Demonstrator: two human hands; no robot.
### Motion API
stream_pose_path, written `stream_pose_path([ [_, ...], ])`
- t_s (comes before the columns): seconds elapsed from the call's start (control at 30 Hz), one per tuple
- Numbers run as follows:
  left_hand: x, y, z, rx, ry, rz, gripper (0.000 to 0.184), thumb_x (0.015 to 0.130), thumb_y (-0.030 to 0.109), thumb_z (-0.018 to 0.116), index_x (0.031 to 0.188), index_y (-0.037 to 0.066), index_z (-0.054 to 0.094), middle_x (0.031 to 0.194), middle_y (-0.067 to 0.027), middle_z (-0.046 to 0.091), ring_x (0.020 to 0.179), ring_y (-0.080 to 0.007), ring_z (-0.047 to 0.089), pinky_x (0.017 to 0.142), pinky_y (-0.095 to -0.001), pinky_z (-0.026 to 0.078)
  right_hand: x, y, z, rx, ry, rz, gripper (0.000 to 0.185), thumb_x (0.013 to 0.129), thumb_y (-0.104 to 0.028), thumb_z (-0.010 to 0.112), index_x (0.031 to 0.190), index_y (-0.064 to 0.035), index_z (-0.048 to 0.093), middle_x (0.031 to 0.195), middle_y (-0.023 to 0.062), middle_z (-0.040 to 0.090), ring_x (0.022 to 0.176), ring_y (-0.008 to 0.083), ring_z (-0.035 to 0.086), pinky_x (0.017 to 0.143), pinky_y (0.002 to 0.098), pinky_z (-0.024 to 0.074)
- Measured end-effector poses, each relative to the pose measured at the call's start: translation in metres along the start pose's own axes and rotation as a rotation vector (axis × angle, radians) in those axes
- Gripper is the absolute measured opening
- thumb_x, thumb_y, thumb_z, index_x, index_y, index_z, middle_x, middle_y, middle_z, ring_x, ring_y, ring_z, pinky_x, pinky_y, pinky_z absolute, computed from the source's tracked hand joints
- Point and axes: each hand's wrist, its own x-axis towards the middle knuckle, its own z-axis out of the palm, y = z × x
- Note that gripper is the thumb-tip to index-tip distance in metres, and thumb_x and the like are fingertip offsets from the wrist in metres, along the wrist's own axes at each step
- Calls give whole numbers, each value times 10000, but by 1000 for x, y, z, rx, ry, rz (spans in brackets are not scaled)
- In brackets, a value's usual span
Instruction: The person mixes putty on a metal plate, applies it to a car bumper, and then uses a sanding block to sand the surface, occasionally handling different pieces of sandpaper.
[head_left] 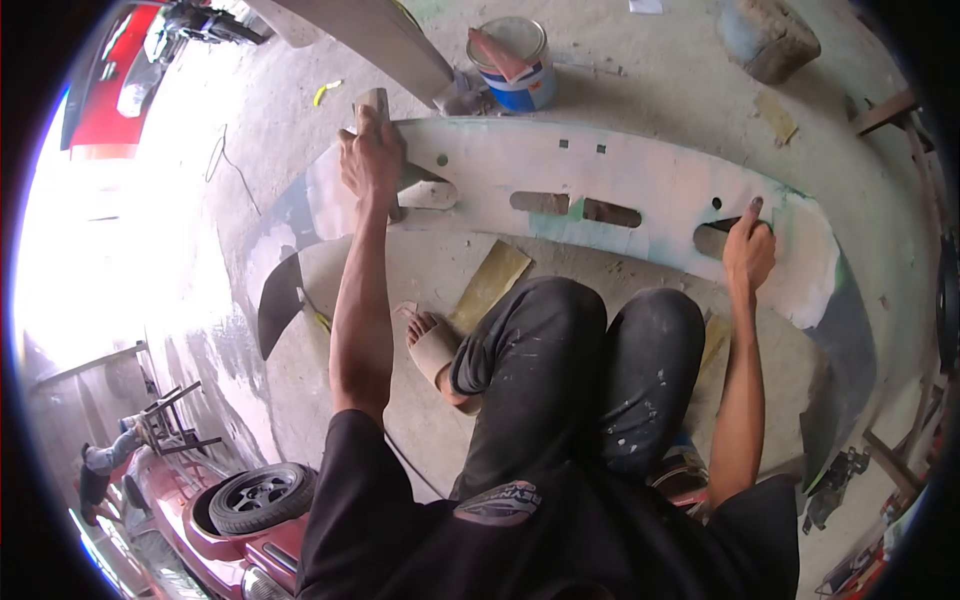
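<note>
A long curved panel (480,160), patched white, grey and green, arches across the floor in front of my knees, with several cut-outs along it. On its left part, my left hand (372,160) is closed around a long narrow sanding block (375,100) that lies across the panel. Over at the right cut-out, my right hand (750,250) grips the panel, fingers curled into the opening and thumb pointing up on the surface.
Beyond the panel stand an open paint can (522,92) with a reddish sheet on it, a grey post (370,45) and a worn bucket (768,40). A red car (190,510) with a loose wheel (262,498) is at lower left. A person's legs (105,460) show beside it.
</note>
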Motion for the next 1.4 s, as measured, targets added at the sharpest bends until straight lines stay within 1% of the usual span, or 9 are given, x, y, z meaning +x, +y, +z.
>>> stream_pose_path([
  [0.3, -97, 31, -20, -112, 48, 361, 539, 983, 277, 646, 1508, 233, 533, 1018, -211, 586, 883, -393, 672, 717, -534, 562, -1, 5, 3, 56, -32, -14, 843, 1093, -586, 288, 905, 93, 753, 947, 301, 730, 945, 508, 690, 862, 567, 527],
  [0.47, 2, -41, -12, 22, 19, -221, 476, 1026, 412, 516, 1431, 174, 593, 977, -221, 663, 913, -435, 685, 758, -559, 540, 0, -5, -4, 77, -29, 41, 863, 1087, -608, 286, 899, 96, 749, 936, 297, 732, 942, 512, 691, 854, 562, 532],
  [0.77, -58, -39, -6, -2, 8, 443, 541, 976, 255, 641, 1497, 152, 534, 1087, -263, 599, 981, -458, 652, 812, -586, 554, 0, 10, 9, 126, -12, 16, 822, 1092, -585, 301, 908, 78, 751, 944, 271, 744, 919, 488, 699, 839, 556, 534],
  [0.83, 11, -56, -37, -33, -196, -301, 488, 1033, 375, 540, 1441, 109, 573, 1114, -318, 623, 1016, -476, 675, 834, -578, 550, 0, 9, 7, 108, -40, 40, 840, 1087, -606, 280, 838, 36, 762, 886, 220, 758, 900, 456, 709, 852, 541, 534],
  [1.0, -28, -38, -42, -38, -180, -252, 495, 1030, 374, 550, 1462, 131, 550, 1241, -360, 601, 1085, -507, 659, 861, -556, 566, 4, 5, 6, 127, -76, 111, 880, 1076, -648, 245, 742, -13, 754, 790, 148, 761, 879, 418, 721, 884, 518, 527],
  [1.07, -100, -7, -31, -65, 56, 243, 580, 940, 178, 683, 1497, 221, 527, 1295, -301, 572, 1168, -469, 616, 822, -554, 578, 1, 7, 7, 111, -43, 81, 874, 1077, -646, 255, 743, -10, 752, 772, 135, 758, 876, 407, 723, 887, 511, 524],
  [1.23, -55, -103, 2, -160, 16, 87, 565, 958, 253, 659, 1503, 191, 524, 1243, -262, 623, 1113, -436, 676, 855, -559, 560, 4, 15, 13, 118, -46, 36, 854, 1076, -650, 282, 773, -6, 755, 756, 112, 750, 868, 375, 720, 876, 485, 518],
  [1.27, -10, -94, -26, -97, -214, -533, 563, 998, 380, 603, 1518, 179, 520, 1254, -286, 622, 1136, -446, 673, 886, -568, 547, -1, 5, 7, 130, -19, 52, 864, 1071, -663, 270, 789, -10, 761, 750, 112, 746, 857, 364, 722, 880, 479, 520],
  [1.4, 13, -168, -6, 164, -6, -279, 599, 1017, 519, 541, 1519, 191, 552, 1109, -257, 638, 991, -436, 698, 833, -543, 550, 6, 13, 12, 168, -53, 94, 884, 1055, -694, 261, 840, -7, 774, 780, 111, 761, 884, 365, 728, 899, 482, 519],
])
